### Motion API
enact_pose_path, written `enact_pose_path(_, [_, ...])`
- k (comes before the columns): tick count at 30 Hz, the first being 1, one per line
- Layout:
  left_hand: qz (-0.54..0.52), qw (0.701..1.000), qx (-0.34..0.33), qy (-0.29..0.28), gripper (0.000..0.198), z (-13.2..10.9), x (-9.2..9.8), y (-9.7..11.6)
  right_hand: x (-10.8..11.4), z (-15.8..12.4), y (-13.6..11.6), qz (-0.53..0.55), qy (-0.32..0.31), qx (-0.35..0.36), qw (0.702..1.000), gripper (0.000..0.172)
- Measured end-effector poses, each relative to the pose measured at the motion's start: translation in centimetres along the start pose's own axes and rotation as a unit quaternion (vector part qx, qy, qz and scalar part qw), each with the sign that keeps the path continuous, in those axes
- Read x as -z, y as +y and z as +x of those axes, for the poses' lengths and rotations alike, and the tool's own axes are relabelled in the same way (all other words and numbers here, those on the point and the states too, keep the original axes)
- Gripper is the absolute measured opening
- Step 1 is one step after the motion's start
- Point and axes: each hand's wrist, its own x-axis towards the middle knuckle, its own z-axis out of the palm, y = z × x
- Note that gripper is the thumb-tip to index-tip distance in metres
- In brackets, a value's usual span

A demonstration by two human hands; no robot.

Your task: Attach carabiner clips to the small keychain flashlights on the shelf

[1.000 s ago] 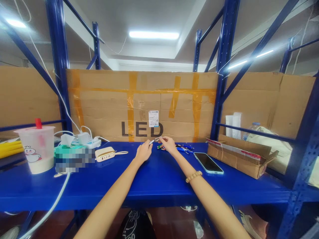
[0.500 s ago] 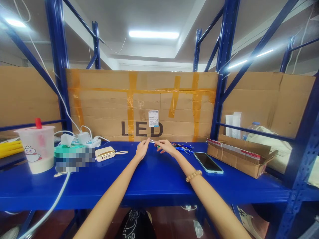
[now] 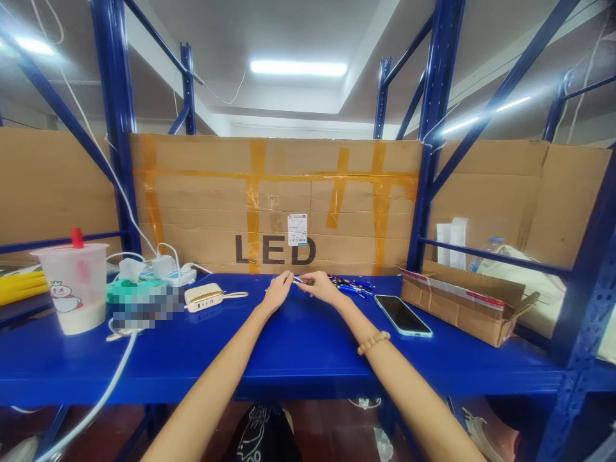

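Observation:
My left hand [image 3: 279, 290] is over the back middle of the blue table [image 3: 308, 340], its fingers closed on one end of a thin, pen-like piece [image 3: 298, 280]. From the right, my right hand [image 3: 319, 287] pinches the other end of that piece, with a little green showing by its fingers. The two hands almost meet. Just right of my right hand lies a pile of blue, red and dark pens [image 3: 355, 286]. The piece is too small to make out in detail.
A phone [image 3: 403, 316] and an open cardboard box [image 3: 457, 301] are on the right. Leftward lie a cream power bank [image 3: 204, 298], a power strip [image 3: 178, 276] with cables and a plastic cup [image 3: 74, 289]. A large cardboard panel [image 3: 206, 205] stands behind.
Both hands have dropped slightly. My right hand's fingers have drawn in lower around the thin piece, and its index finger is less stretched out.

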Motion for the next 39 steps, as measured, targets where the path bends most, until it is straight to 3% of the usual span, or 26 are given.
enact_pose_path(4, [-0.002, 0.999, -0.032, -0.03, 0.03, -0.16, 0.04, 0.24, -0.11, -0.18, 0.14, -0.015, -0.033, 0.01, 0.999, 0.029])
enact_pose_path(10, [-0.031, 0.998, -0.043, -0.031, 0.034, -0.32, 0.01, 0.46, -0.46, -0.11, 0.09, 0.015, -0.037, -0.013, 0.999, 0.031])
enact_pose_path(20, [0.038, 0.997, -0.037, -0.051, 0.033, -0.29, 0.26, 0.47, -0.5, -0.02, 0.23, 0.001, -0.005, -0.004, 1.0, 0.021])
enact_pose_path(39, [0.068, 0.997, -0.044, -0.005, 0.026, -0.16, -0.09, 0.28, -0.19, 0.24, -0.03, -0.117, 0.072, 0.015, 0.99, 0.035])
